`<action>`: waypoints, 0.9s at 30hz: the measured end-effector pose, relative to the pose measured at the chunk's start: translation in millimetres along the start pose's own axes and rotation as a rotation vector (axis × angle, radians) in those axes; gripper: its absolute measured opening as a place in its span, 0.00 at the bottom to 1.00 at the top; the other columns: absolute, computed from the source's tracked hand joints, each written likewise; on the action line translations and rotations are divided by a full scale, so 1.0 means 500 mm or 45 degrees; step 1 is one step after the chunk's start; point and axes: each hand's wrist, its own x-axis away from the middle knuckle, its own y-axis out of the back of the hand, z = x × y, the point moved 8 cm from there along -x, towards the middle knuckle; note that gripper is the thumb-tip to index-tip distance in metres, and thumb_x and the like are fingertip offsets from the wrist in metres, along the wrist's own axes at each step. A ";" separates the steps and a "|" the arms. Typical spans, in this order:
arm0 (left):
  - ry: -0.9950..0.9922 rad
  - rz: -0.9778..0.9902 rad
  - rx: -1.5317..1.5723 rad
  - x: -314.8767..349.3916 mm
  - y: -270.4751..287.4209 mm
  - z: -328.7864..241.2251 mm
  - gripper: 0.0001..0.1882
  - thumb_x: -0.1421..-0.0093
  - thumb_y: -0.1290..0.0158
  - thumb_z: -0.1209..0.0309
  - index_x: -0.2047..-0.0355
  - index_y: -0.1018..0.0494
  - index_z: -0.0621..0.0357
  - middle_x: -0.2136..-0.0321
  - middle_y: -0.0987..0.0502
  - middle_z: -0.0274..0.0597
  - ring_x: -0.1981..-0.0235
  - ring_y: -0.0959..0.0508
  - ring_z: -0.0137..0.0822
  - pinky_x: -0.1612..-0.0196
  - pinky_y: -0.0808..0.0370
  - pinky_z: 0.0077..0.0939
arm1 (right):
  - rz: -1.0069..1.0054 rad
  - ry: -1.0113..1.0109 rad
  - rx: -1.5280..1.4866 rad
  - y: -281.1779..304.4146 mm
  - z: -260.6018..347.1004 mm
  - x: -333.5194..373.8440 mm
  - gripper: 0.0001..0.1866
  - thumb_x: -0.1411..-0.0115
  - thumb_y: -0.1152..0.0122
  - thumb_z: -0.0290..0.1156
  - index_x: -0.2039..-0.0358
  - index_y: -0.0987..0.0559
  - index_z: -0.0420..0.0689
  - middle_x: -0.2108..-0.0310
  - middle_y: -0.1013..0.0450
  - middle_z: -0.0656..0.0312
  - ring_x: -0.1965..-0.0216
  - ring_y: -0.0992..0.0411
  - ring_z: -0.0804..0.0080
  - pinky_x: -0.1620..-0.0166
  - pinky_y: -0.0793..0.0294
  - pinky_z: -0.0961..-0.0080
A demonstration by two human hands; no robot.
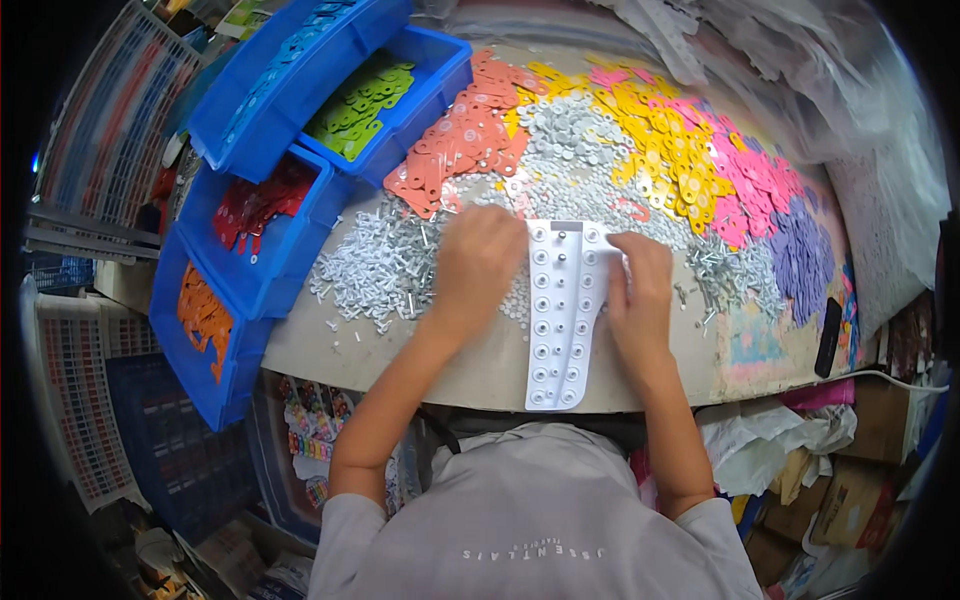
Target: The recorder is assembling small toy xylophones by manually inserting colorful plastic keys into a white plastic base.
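Observation:
A long white plastic holder point(560, 315) lies in front of me, with two rows of round sockets and a middle channel where a few small metal pins stand. My right hand point(641, 290) is closed at its upper right edge, fingertips and thumb against the plastic. Beside the upper left edge is my left hand point(478, 262), smeared by motion; its fingers are bent, and whether they hold anything is not visible. White and silver rivets point(375, 265) are heaped just left of that hand. Small white round caps point(580, 185) spread beyond the holder.
Blue bins point(345, 205) at the left hold green, red, orange and blue flat pieces. Across the table lie coral pieces point(455, 145), yellow pieces point(665, 160), pink pieces point(755, 185) and purple pieces point(800, 255). More rivets point(735, 275) and a black phone-like object point(828, 337) are at the right.

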 end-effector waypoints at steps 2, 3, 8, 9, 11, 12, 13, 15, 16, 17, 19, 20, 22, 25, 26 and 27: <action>0.160 -0.061 0.036 0.004 0.032 0.054 0.05 0.44 0.38 0.71 0.70 0.22 0.58 0.69 0.24 0.42 0.61 0.25 0.45 0.54 0.32 0.42 | -0.008 -0.009 0.095 0.042 -0.011 0.013 0.12 0.39 0.44 0.16 0.55 0.22 0.38 0.56 0.25 0.50 0.51 0.29 0.53 0.47 0.30 0.63; 0.154 -0.058 0.052 0.008 0.036 0.069 0.05 0.44 0.38 0.71 0.70 0.22 0.58 0.69 0.24 0.42 0.61 0.25 0.45 0.54 0.32 0.42 | -0.032 -0.119 0.125 0.067 -0.034 0.022 0.11 0.39 0.44 0.17 0.56 0.22 0.37 0.57 0.25 0.50 0.53 0.29 0.54 0.48 0.30 0.64; 0.210 0.108 -0.088 0.032 0.018 0.112 0.06 0.45 0.38 0.72 0.69 0.22 0.58 0.67 0.25 0.40 0.59 0.26 0.44 0.53 0.34 0.39 | -0.136 -0.289 0.369 0.173 -0.128 0.058 0.05 0.36 0.43 0.23 0.60 0.22 0.38 0.63 0.26 0.54 0.56 0.30 0.57 0.50 0.31 0.65; 0.213 0.097 -0.090 0.036 0.011 0.118 0.06 0.46 0.37 0.73 0.69 0.22 0.58 0.67 0.25 0.40 0.59 0.27 0.44 0.53 0.34 0.39 | -0.129 -0.320 0.384 0.187 -0.135 0.062 0.05 0.37 0.42 0.23 0.61 0.22 0.38 0.63 0.26 0.55 0.56 0.30 0.57 0.49 0.32 0.64; 0.205 0.091 -0.089 0.037 0.012 0.115 0.06 0.46 0.37 0.74 0.69 0.22 0.58 0.67 0.26 0.41 0.59 0.27 0.44 0.53 0.34 0.39 | -0.051 -0.326 0.428 0.199 -0.153 0.077 0.05 0.38 0.41 0.23 0.61 0.21 0.38 0.63 0.26 0.55 0.56 0.30 0.57 0.49 0.33 0.64; 0.205 0.085 -0.104 0.036 0.013 0.112 0.06 0.46 0.37 0.74 0.69 0.23 0.58 0.68 0.26 0.41 0.59 0.27 0.45 0.53 0.34 0.39 | 0.033 -0.328 0.455 0.195 -0.160 0.085 0.05 0.39 0.41 0.22 0.62 0.21 0.39 0.63 0.26 0.55 0.56 0.30 0.56 0.48 0.33 0.63; 0.203 0.084 -0.102 0.035 0.012 0.111 0.06 0.46 0.37 0.74 0.69 0.23 0.58 0.68 0.26 0.41 0.59 0.27 0.45 0.53 0.34 0.39 | 0.031 -0.329 0.457 0.193 -0.159 0.090 0.05 0.39 0.41 0.22 0.62 0.21 0.39 0.63 0.26 0.55 0.56 0.30 0.56 0.48 0.33 0.63; 0.208 0.113 -0.133 0.034 0.010 0.111 0.06 0.46 0.38 0.75 0.70 0.24 0.58 0.68 0.27 0.42 0.60 0.27 0.45 0.53 0.34 0.40 | 0.060 -0.349 0.430 0.179 -0.157 0.097 0.07 0.40 0.41 0.21 0.62 0.20 0.40 0.62 0.26 0.55 0.55 0.31 0.56 0.47 0.35 0.63; 0.211 0.114 -0.141 0.035 0.010 0.112 0.06 0.46 0.38 0.75 0.70 0.24 0.58 0.68 0.27 0.42 0.60 0.27 0.45 0.53 0.34 0.40 | 0.062 -0.347 0.422 0.173 -0.157 0.096 0.07 0.40 0.41 0.21 0.62 0.20 0.40 0.62 0.26 0.55 0.55 0.31 0.56 0.47 0.35 0.63; 0.204 0.116 -0.177 0.036 0.007 0.111 0.06 0.46 0.38 0.74 0.70 0.25 0.58 0.68 0.27 0.41 0.59 0.27 0.44 0.53 0.34 0.40 | 0.051 -0.276 0.442 0.167 -0.149 0.091 0.08 0.41 0.41 0.20 0.61 0.20 0.41 0.62 0.27 0.56 0.55 0.31 0.56 0.48 0.35 0.63; 0.203 0.119 -0.233 0.039 0.005 0.112 0.07 0.46 0.38 0.73 0.70 0.25 0.57 0.67 0.27 0.40 0.59 0.27 0.44 0.53 0.33 0.40 | 0.043 -0.198 0.442 0.153 -0.143 0.085 0.09 0.42 0.41 0.19 0.61 0.20 0.43 0.62 0.27 0.57 0.55 0.32 0.56 0.48 0.35 0.63; 0.203 0.116 -0.242 0.041 0.004 0.112 0.07 0.45 0.38 0.73 0.69 0.26 0.58 0.67 0.27 0.41 0.59 0.27 0.44 0.52 0.33 0.40 | 0.073 -0.201 0.451 0.146 -0.152 0.084 0.09 0.42 0.40 0.19 0.61 0.20 0.42 0.61 0.27 0.57 0.54 0.32 0.55 0.48 0.35 0.62; 0.209 0.113 -0.262 0.041 0.007 0.106 0.07 0.45 0.38 0.73 0.68 0.26 0.58 0.67 0.27 0.41 0.59 0.27 0.44 0.52 0.33 0.41 | 0.107 -0.198 0.449 0.139 -0.161 0.080 0.08 0.42 0.40 0.19 0.61 0.21 0.41 0.61 0.28 0.57 0.54 0.32 0.55 0.48 0.35 0.62; 0.234 0.016 -0.233 0.032 0.034 0.092 0.06 0.44 0.39 0.74 0.68 0.26 0.59 0.67 0.26 0.43 0.60 0.26 0.45 0.52 0.33 0.41 | 0.113 -0.268 0.461 0.142 -0.172 0.073 0.07 0.40 0.41 0.20 0.61 0.24 0.39 0.61 0.28 0.54 0.55 0.31 0.53 0.49 0.32 0.61; 0.332 0.047 -0.066 0.034 0.037 0.097 0.06 0.43 0.40 0.75 0.67 0.26 0.60 0.67 0.25 0.44 0.60 0.25 0.46 0.53 0.31 0.41 | 0.116 -0.269 0.459 0.137 -0.167 0.071 0.07 0.40 0.41 0.20 0.61 0.24 0.39 0.61 0.28 0.54 0.55 0.31 0.53 0.49 0.32 0.61; 0.428 0.079 0.105 0.037 0.037 0.100 0.06 0.43 0.40 0.75 0.67 0.26 0.61 0.67 0.24 0.46 0.60 0.25 0.46 0.53 0.30 0.41 | 0.037 -0.307 0.338 0.138 -0.160 0.068 0.07 0.39 0.42 0.18 0.59 0.24 0.39 0.62 0.28 0.54 0.57 0.30 0.55 0.51 0.31 0.64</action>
